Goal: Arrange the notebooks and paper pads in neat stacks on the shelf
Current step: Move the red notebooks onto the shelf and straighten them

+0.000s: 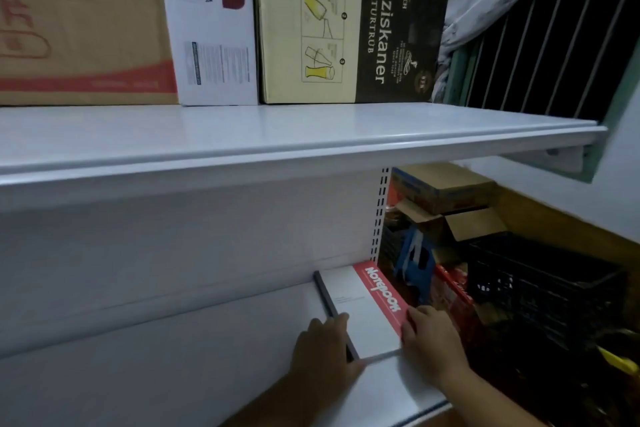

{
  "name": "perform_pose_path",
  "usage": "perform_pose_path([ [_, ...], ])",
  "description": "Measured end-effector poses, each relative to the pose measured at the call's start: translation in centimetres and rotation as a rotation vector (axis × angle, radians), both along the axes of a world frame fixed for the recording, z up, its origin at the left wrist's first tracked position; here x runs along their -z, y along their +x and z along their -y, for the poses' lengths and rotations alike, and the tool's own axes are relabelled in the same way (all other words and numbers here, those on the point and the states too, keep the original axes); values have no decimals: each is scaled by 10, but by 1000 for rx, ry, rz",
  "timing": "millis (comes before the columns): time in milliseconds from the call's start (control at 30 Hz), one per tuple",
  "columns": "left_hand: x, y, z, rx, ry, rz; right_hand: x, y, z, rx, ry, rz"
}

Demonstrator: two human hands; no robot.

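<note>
So the notebook (363, 308) is lying flat on the lower shelf (207, 357), pushed toward the shelf's right end, right by the slotted upright (381, 215). White cover w/ a red strip along its right edge, dark spine on the left. Can't tell if it's one book or a thin stack, edge is too blurry.

Left hand (323, 345) is pressed against the spine side near the front corner, right hand (431, 340) cups the red edge, so basically squeezing it between both palms, fingers not curled under it afaict.

Imo it'll handle easy: light, flat, stiffish cover, prob slides well on that smooth white shelf. Best hold is the two long edges, like now. Watch the right end tho, past the upright there's a black crate (540, 281) and cardboard boxes (446, 198), nothing stops it slipping off that way.
</note>
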State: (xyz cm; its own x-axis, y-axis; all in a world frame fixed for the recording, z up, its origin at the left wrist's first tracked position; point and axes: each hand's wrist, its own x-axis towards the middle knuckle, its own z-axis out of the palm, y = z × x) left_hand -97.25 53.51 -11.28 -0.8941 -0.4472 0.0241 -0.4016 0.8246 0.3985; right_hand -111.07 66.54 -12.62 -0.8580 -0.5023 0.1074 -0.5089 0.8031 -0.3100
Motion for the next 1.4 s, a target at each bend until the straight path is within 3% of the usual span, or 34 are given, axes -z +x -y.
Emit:
perform_pose_path([
  [167,-10,50,34,118,-89,193,-9,17,3,3,314,-59],
  [267,-28,116,70,67,-153,247,-39,45,23,34,352,-146],
  [367,-45,208,110,-57,-172,292,-53,110,76,-241,194,-371],
  [567,-59,420,172,-297,-269,341,-36,327,199,-863,355,47],
  [800,-59,609,209,-523,-247,348,-36,545,257,-1247,285,-85],
  [933,-52,668,225,-591,-163,241,-34,612,294,-1275,182,-46],
  [1067,-45,717,252,-614,-227,224,-36,668,345,-1237,94,75],
  [1400,-68,831,359,-780,-274,209,-42,794,525,-1086,-28,528],
])
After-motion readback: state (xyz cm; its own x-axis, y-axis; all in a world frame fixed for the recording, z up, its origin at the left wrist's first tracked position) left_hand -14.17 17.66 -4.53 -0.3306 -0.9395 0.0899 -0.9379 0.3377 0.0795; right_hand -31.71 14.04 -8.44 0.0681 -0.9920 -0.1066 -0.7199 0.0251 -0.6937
